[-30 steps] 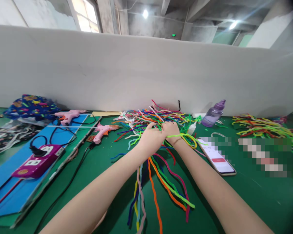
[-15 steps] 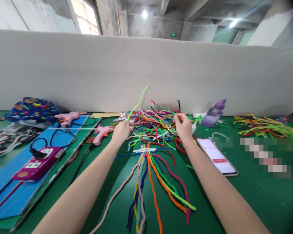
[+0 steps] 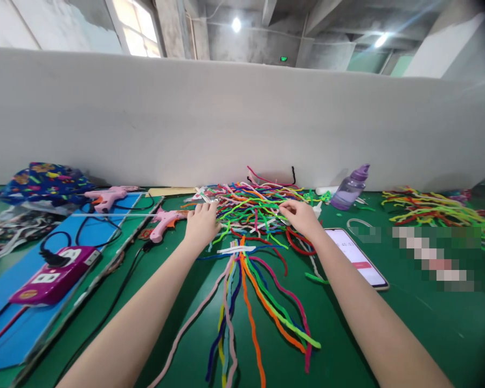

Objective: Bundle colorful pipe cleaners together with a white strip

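A tangled heap of colourful pipe cleaners (image 3: 250, 200) lies at the back of the green table, between my two hands. My left hand (image 3: 202, 222) rests at the heap's left edge, palm down with its fingers spread. At the right side, my right hand (image 3: 301, 216) pinches thumb and finger on what looks like a green pipe cleaner; the tips partly hide it. Nearer me, a fanned bundle of long pipe cleaners (image 3: 247, 302) in pink, orange, blue, green and yellow lies under a white strip (image 3: 236, 249).
A pink glue gun (image 3: 164, 223) sits left of my left hand, with a purple power strip (image 3: 54, 276) and cables further left. On the right are a phone (image 3: 372, 272), a purple bottle (image 3: 351, 188) and more pipe cleaners (image 3: 424, 207). A white partition (image 3: 242, 118) stands behind.
The light green pipe cleaner that stuck up from my left hand no longer stands above the heap. My left hand has opened over the heap's edge; my right hand has moved slightly down and left.
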Motion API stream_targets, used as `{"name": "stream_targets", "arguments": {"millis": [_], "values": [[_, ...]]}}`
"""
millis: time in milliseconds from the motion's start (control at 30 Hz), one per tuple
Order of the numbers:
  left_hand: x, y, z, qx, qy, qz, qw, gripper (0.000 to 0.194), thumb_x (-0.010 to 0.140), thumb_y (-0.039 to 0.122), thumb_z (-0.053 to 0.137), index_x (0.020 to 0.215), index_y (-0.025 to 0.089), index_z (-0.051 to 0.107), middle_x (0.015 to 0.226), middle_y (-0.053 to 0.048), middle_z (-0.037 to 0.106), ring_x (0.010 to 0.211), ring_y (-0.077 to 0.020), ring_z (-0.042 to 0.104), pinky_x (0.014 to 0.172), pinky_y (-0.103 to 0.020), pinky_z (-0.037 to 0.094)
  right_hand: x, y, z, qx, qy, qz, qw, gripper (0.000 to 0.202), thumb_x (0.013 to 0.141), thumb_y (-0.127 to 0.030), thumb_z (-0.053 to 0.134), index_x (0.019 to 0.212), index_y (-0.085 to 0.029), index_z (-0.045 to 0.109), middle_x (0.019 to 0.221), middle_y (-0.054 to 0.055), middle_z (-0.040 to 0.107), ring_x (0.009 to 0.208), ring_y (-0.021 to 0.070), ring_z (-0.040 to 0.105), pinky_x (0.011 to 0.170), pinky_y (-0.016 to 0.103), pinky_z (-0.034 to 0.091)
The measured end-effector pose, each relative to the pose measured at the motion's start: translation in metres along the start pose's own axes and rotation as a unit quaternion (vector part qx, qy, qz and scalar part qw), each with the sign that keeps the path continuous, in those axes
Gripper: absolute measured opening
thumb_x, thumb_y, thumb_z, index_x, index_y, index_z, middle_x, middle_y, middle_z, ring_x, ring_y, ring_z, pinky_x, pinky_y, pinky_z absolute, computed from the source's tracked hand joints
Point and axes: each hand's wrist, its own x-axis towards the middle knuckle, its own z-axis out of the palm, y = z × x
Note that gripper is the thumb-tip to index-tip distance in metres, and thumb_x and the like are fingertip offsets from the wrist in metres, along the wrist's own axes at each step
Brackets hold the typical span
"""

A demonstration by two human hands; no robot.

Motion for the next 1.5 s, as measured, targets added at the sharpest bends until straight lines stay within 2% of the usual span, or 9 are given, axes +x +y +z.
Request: {"name": "stream_targets", "arguments": {"millis": [167,233,367,633,1000,1167,1300,1400,1500], "values": [[-0.023,-0.009,-0.002,-0.041,0.075,0.039,0.996,0.032,0.083,0.026,0.045,0.113,0.02,0.054,0.105,-0.009,0.063,0.101,-0.0275,0.053,0.082,-0.041,0.039,0.003,-0.003,-0.022,0.067,0.048,0.02,0.996,0.026,0.08,-0.042,0.051,0.073,-0.018,0.059,0.072,0.004,0.065,0.062,0.0141,0.056,0.058,0.026,0.043],[-0.031,-0.01,-0.004,-0.079,0.103,0.052,0.99,0.023,0.086,0.025,0.043,0.102,0.02,0.058,0.1,-0.007,0.065,0.098,-0.0252,0.054,0.082,-0.039,0.038,0.008,-0.005,-0.03,0.255,0.129,0.064,0.956,0.034,0.083,-0.052,0.044,0.081,-0.019,0.054,0.088,0.006,0.067,0.067,0.0131,0.058,0.056,0.024,0.046],[-0.042,-0.009,-0.001,-0.126,0.118,0.071,0.982,0.022,0.088,0.022,0.04,0.091,0.019,0.061,0.09,-0.005,0.067,0.088,-0.0201,0.059,0.083,-0.036,0.037,0.009,-0.011,-0.033,0.463,0.12,0.148,0.866,0.036,0.071,-0.052,0.064,0.085,-0.02,0.054,0.096,0.005,0.067,0.06,0.0098,0.056,0.043,0.019,0.043],[-0.053,-0.005,0.013,-0.165,0.065,0.054,0.983,0.023,0.088,0.025,0.04,0.095,0.022,0.062,0.099,-0.001,0.069,0.087,-0.0164,0.064,0.072,-0.026,0.043,-0.003,-0.017,0.015,0.308,0.08,0.134,0.938,0.013,0.073,-0.03,0.061,0.077,-0.017,0.061,0.063,0.0,0.061,0.042,0.0054,0.04,0.036,0.02,0.028],[-0.055,-0.002,0.021,-0.084,0.029,0.086,0.992,0.024,0.088,0.026,0.04,0.098,0.025,0.061,0.105,0.003,0.069,0.078,-0.0154,0.066,0.059,-0.024,0.042,-0.017,-0.017,0.046,0.11,0.032,0.057,0.992,0.014,0.078,-0.033,0.054,0.075,-0.023,0.064,0.052,-0.002,0.058,0.046,0.0142,0.053,0.047,0.029,0.043],[-0.055,-0.004,0.022,-0.074,0.027,0.086,0.993,0.024,0.088,0.027,0.04,0.1,0.025,0.061,0.104,0.003,0.069,0.077,-0.0163,0.066,0.057,-0.024,0.042,-0.004,-0.023,-0.011,-0.001,0.175,0.03,0.984,0.026,0.081,-0.036,0.049,0.092,-0.018,0.064,0.076,0.005,0.066,0.069,0.0181,0.059,0.066,0.032,0.046],[-0.053,-0.005,0.022,-0.081,0.026,0.091,0.992,0.025,0.088,0.027,0.039,0.099,0.025,0.061,0.106,0.003,0.068,0.078,-0.0159,0.067,0.059,-0.024,0.043,0.005,0.004,-0.086,-0.219,0.348,0.073,0.908,0.031,0.082,-0.032,0.045,0.102,-0.018,0.064,0.084,0.007,0.067,0.077,0.0211,0.06,0.074,0.034,0.044],[-0.052,-0.005,0.022,-0.083,0.029,0.091,0.992,0.025,0.088,0.026,0.039,0.099,0.025,0.061,0.106,0.003,0.068,0.078,-0.0157,0.067,0.058,-0.024,0.043,0.008,0.046,-0.112,-0.359,0.18,0.181,0.898,0.026,0.077,-0.028,0.053,0.096,-0.02,0.069,0.089,0.01,0.068,0.085,0.0262,0.061,0.074,0.036,0.044],[-0.052,-0.005,0.023,-0.078,0.028,0.091,0.992,0.024,0.088,0.026,0.039,0.098,0.025,0.061,0.105,0.003,0.069,0.077,-0.0156,0.066,0.057,-0.024,0.042,0.013,0.083,-0.106,-0.438,-0.038,0.219,0.871,0.031,0.075,-0.027,0.059,0.105,-0.025,0.068,0.108,0.011,0.065,0.1,0.0284,0.058,0.082,0.04,0.043]]}}
